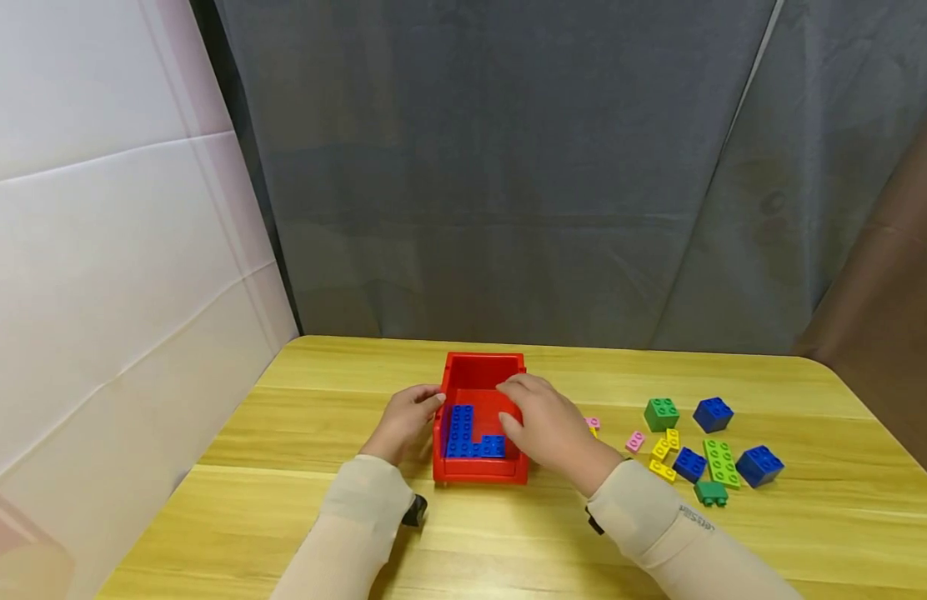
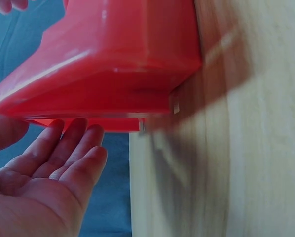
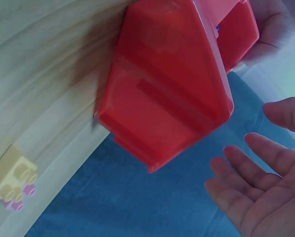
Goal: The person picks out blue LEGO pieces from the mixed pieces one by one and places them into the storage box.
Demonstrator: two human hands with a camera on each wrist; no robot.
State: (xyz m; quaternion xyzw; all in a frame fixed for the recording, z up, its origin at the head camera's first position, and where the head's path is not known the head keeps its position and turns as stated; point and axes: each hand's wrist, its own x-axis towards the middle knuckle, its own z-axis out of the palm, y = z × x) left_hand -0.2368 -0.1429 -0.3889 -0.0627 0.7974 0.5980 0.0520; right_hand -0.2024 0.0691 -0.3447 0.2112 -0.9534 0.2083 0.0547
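Note:
A red open-front bin [image 1: 482,470] stands on the table. Inside it, blue studded bricks [image 1: 460,423] lie along the left side and the near end. My left hand [image 1: 407,419] is at the bin's left rim, its thumb and fingertips touching the edge; the left wrist view shows the fingers [image 2: 83,168] fairly straight. My right hand [image 1: 546,419] hovers over the bin's right wall, fingers reaching above the inside. In the right wrist view its fingers [image 3: 258,165] are spread, holding nothing and apart from the bin [image 3: 162,94].
Loose bricks lie to the right: green [image 1: 662,414], blue [image 1: 759,466], lime [image 1: 722,463], yellow [image 1: 662,472] and pink [image 1: 635,442]. A yellow brick [image 3: 12,173] with a pink one beside it lies near the bin. A dark curtain [image 1: 471,183] hangs behind the table [image 1: 283,517].

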